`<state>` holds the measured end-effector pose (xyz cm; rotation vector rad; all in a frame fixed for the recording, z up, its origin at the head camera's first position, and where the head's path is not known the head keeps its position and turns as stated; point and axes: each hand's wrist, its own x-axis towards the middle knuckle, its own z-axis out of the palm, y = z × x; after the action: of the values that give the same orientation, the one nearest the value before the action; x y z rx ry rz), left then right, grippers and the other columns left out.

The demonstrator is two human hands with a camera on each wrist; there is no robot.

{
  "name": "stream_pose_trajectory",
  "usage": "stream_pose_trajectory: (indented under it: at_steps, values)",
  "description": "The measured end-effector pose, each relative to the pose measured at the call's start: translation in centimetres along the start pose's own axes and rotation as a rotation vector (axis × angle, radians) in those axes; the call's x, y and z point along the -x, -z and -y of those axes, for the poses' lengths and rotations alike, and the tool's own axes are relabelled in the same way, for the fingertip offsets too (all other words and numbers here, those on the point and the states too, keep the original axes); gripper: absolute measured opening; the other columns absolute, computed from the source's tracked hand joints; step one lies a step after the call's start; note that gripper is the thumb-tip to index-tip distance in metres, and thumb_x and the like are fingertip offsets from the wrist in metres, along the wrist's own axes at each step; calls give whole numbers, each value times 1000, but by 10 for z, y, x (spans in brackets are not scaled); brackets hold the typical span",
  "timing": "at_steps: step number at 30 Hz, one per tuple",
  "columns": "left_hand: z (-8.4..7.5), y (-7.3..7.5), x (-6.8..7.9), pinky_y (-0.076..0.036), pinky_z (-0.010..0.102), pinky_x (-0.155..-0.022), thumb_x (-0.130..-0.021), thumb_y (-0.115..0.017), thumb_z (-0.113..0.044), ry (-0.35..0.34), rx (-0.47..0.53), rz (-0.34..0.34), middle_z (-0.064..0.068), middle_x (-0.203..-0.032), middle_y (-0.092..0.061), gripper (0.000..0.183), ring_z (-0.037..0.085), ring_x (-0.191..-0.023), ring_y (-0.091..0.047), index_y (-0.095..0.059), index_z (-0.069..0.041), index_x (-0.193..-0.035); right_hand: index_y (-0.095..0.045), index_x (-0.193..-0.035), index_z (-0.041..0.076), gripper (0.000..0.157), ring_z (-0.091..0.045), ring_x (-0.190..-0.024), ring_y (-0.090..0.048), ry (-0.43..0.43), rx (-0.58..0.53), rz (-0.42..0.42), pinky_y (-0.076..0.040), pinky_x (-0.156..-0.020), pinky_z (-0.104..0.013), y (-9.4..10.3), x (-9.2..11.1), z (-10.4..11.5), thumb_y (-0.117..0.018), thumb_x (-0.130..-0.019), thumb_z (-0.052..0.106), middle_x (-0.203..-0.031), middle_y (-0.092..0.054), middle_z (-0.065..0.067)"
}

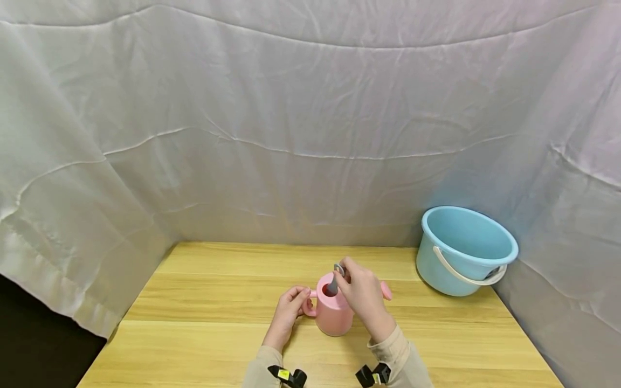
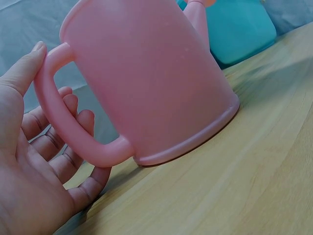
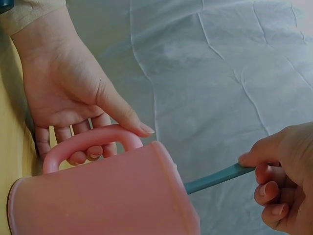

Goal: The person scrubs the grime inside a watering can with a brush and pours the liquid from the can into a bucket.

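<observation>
A pink watering can [image 1: 335,318] stands upright on the table, its handle toward my left hand [image 1: 289,311] and its spout [image 1: 386,290] to the right. In the left wrist view my left thumb lies on top of the can's handle [image 2: 83,142], the fingers curled loosely around it from behind. Above the can's top opening, my right hand [image 1: 364,291] pinches the blue-grey handle of a tool [image 3: 217,177] between thumb and fingers. This handle slants down into the opening; its lower end is hidden inside the can.
A light blue bucket [image 1: 466,264] with a white carrying handle [image 1: 461,275] stands at the table's back right corner. Grey cloth [image 1: 301,188] hangs behind and along both sides of the wooden table [image 1: 218,334].
</observation>
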<state>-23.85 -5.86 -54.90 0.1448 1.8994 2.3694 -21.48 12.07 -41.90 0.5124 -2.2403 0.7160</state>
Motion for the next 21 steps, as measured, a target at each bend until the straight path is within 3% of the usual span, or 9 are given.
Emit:
stream_pose_trajectory:
  at_steps: [9, 17, 21]
  values:
    - [1, 0, -1, -55, 30, -69, -95, -62, -31, 0, 10, -1, 2, -73, -58, 22, 14, -68, -60, -62, -9, -95, -55, -79, 9, 23, 1, -49, -29, -39, -1, 45, -25, -43, -12, -4, 5, -6, -76, -77, -1, -55, -43, 6]
    - [0, 0, 0, -56, 30, -70, -96, -61, -30, -6, 18, 4, 3, -73, -58, 22, 14, -68, -60, -62, -8, -95, -60, -93, 6, 17, 0, -45, -30, -135, -29, 203, -25, -41, -13, -11, 13, -7, -71, -81, 1, -53, -43, 6]
    - [0, 0, 0, -55, 29, -70, -96, -61, -31, -7, 15, 1, 3, -76, -58, 23, 15, -69, -60, -61, -8, -95, -63, -99, 6, 20, -2, -45, -32, -149, -29, 228, -29, -41, -15, -13, 13, -6, -70, -80, 1, -53, -47, 4]
